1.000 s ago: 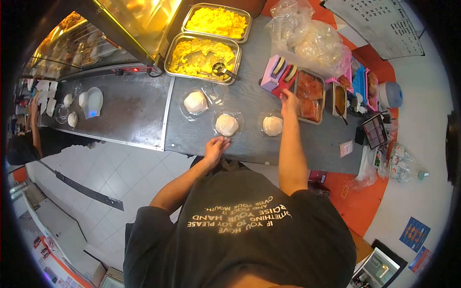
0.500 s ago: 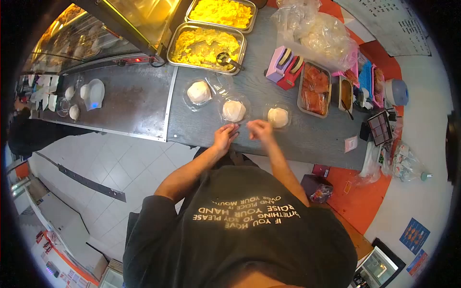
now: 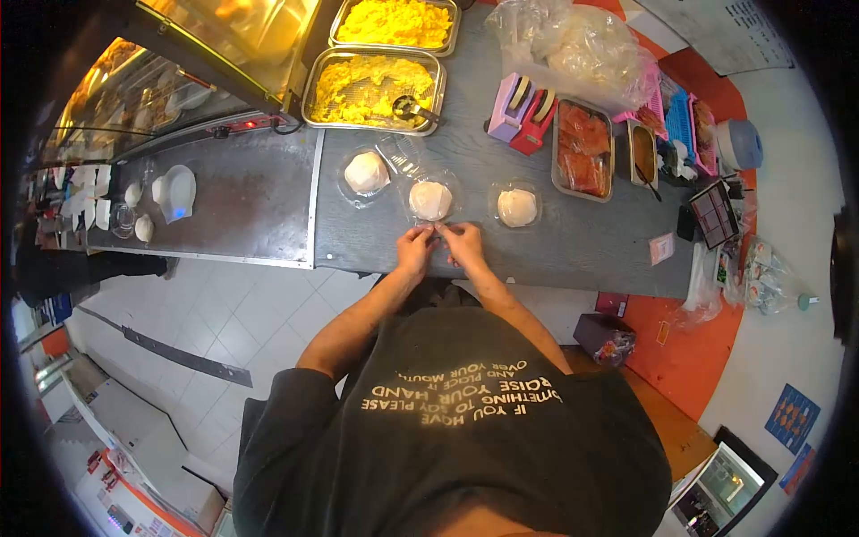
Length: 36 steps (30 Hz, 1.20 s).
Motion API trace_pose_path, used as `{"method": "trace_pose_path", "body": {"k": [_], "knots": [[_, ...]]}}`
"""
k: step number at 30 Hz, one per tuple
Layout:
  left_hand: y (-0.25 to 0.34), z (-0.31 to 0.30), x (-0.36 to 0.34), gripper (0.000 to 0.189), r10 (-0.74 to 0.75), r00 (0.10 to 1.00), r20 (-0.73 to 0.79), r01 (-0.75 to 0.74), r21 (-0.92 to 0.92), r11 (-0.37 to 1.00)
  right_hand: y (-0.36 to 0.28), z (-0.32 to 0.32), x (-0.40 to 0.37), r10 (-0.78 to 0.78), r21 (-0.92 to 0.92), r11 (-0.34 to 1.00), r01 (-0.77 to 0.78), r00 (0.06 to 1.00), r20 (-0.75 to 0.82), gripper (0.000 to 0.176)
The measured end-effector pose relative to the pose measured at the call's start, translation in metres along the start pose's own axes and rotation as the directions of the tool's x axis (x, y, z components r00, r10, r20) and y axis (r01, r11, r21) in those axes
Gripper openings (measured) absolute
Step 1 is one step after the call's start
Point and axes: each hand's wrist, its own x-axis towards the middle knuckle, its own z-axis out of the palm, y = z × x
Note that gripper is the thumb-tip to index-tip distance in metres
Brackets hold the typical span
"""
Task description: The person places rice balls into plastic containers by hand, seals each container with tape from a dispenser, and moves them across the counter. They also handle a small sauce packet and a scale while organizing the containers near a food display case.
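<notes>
Three pale round buns sit in clear plastic containers on the grey table: a left bun point(image 3: 366, 173), a middle bun point(image 3: 430, 200) and a right bun point(image 3: 517, 208). Just below the middle bun, at the near edge of its container, my left hand point(image 3: 415, 251) and my right hand point(image 3: 462, 245) meet at the fingertips. Both are closed in a pinch, and whatever lies between the fingers is too small to name. The raised clear lid point(image 3: 401, 154) of a container shows between the left and middle buns.
Two trays of yellow food, the nearer tray point(image 3: 309, 97) with a ladle point(image 3: 408, 108), stand at the back. Purple and red tape dispensers point(image 3: 522, 114), a tray of red slices point(image 3: 583, 148) and a sauce container point(image 3: 642, 154) are right. A glass display case point(image 3: 237, 54) stands left.
My right hand has moved left and now meets my left hand below the middle bun. The camera view has shifted slightly.
</notes>
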Motion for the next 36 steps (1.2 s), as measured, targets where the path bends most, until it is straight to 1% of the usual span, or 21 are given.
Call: {"method": "trace_pose_path", "body": {"k": [1,2,4,5,6,7,11,13,18,21,23,24,25,26,27,28,30,32,34,35,36], "knots": [[0.003,0.004,-0.003,0.021,0.000,1.000,-0.015,0.001,0.024,1.000,0.003,0.002,0.000,-0.122,-0.108,0.988,0.107,0.982,-0.147,0.040],[0.006,0.007,-0.006,0.022,0.001,0.999,-0.032,0.000,0.047,0.999,0.018,0.003,0.007,-0.127,-0.108,0.988,0.112,0.981,-0.148,0.040],[0.010,0.010,-0.009,0.022,0.015,0.998,-0.058,-0.008,0.133,0.991,0.052,0.006,0.023,-0.542,-0.168,0.840,0.516,0.817,-0.198,0.036],[0.010,0.010,-0.011,0.022,0.024,0.996,-0.086,-0.005,0.220,0.976,0.058,0.003,0.021,-0.542,-0.168,0.840,0.516,0.817,-0.198,0.036],[0.010,0.009,-0.010,0.022,0.025,0.996,-0.084,-0.006,0.219,0.976,0.042,-0.003,0.008,-0.292,0.085,0.951,0.297,0.954,-0.063,0.033],[0.009,0.008,-0.009,0.020,0.017,0.996,-0.087,0.005,0.244,0.970,0.030,-0.008,0.000,-0.051,0.287,0.958,0.010,0.989,0.136,0.030],[0.013,0.010,-0.017,0.019,0.036,0.995,-0.095,0.000,0.356,0.935,0.016,-0.007,0.003,-0.022,0.391,0.916,-0.087,0.964,0.266,0.023],[0.016,0.010,-0.021,0.020,0.038,0.998,-0.058,-0.016,0.348,0.937,0.015,-0.010,0.008,0.049,0.450,0.859,-0.244,0.914,0.402,0.021],[0.016,0.000,-0.023,0.019,0.039,0.999,0.017,-0.043,0.422,0.906,0.021,-0.016,0.004,-0.021,0.426,0.889,-0.172,0.911,0.412,0.021],[0.030,-0.006,-0.032,0.021,-0.069,0.998,0.000,0.064,0.387,0.920,0.028,-0.029,-0.008,0.015,0.384,0.906,-0.178,0.920,0.391,0.020],[0.042,-0.007,-0.039,0.022,0.028,0.989,-0.148,-0.009,0.124,0.992,0.040,-0.040,-0.019,0.038,0.356,0.915,-0.189,0.920,0.391,0.020],[0.051,-0.008,-0.042,0.022,0.031,0.989,-0.145,-0.012,0.127,0.992,0.047,-0.047,-0.024,0.084,0.360,0.904,-0.233,0.919,0.385,0.018],[0.063,-0.009,-0.046,0.025,0.368,0.925,-0.090,-0.293,0.447,0.845,0.058,-0.053,-0.028,0.129,0.364,0.889,-0.276,0.916,0.380,0.016],[0.076,-0.010,-0.048,0.029,0.636,0.768,0.072,-0.500,0.689,0.525,0.070,-0.060,-0.034,0.123,0.369,0.889,-0.273,0.916,0.382,0.016],[0.094,-0.007,-0.051,0.031,0.728,0.657,0.194,-0.572,0.758,0.314,0.084,-0.068,-0.040,0.067,0.450,0.859,-0.245,0.925,0.375,0.013],[0.116,0.002,-0.051,0.034,0.779,0.534,0.328,-0.608,0.789,0.084,0.098,-0.075,-0.046,0.013,0.529,0.820,-0.217,0.932,0.363,0.011],[0.160,0.035,-0.050,0.038,0.734,0.394,0.553,-0.650,0.732,-0.202,0.125,-0.091,-0.060,-0.010,0.600,0.774,-0.203,0.944,0.331,0.009],[0.197,0.077,-0.042,0.047,0.558,0.324,0.764,-0.658,0.606,-0.447,0.149,-0.105,-0.071,-0.029,0.668,0.721,-0.184,0.955,0.295,0.007],[0.211,0.110,-0.031,0.051,0.368,0.314,0.875,-0.616,0.482,-0.623,0.169,-0.114,-0.075,0.063,0.838,0.523,-0.156,0.987,0.145,0.007],[0.222,0.127,-0.027,0.051,0.362,0.308,0.880,-0.617,0.474,-0.628,0.175,-0.118,-0.074,0.057,0.843,0.517,-0.151,0.988,0.142,0.007],[0.233,0.145,-0.024,0.053,0.189,0.659,0.728,-0.481,0.600,-0.639,0.176,-0.123,-0.073,0.049,0.887,0.449,-0.108,0.994,0.097,0.009]]}}
